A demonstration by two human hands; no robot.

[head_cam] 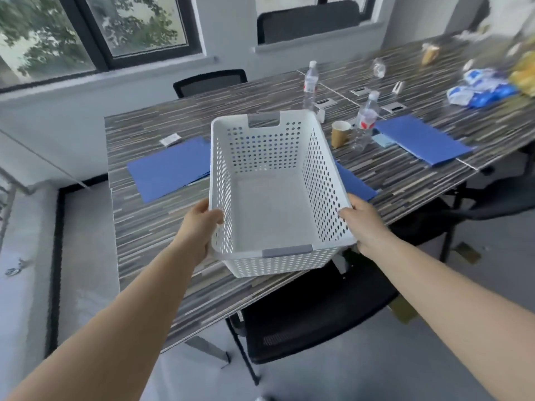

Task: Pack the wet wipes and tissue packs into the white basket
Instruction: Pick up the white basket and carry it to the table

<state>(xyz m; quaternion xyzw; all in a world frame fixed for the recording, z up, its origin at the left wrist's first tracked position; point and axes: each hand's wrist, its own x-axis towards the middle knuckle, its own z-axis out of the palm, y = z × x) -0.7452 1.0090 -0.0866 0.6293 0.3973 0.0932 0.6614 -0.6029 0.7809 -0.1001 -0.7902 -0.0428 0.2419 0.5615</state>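
Note:
The white perforated basket [220, 180] with grey handle strips is held above the near part of the striped table [144, 227]. It is empty and tilted toward me. My left hand [199, 224] grips its left wall near the front corner. My right hand [364, 224] grips its right wall. Blue-and-white packs [480, 88], blurred, lie in a heap at the far right of the table, well away from both hands.
Blue folders [170, 169] [422, 140] lie on the table, one partly under the basket. A paper cup [340, 133] and several water bottles [366, 117] stand behind the basket. Black chairs [304, 319] sit at the near edge and far side. Yellow packaging [525, 73] lies far right.

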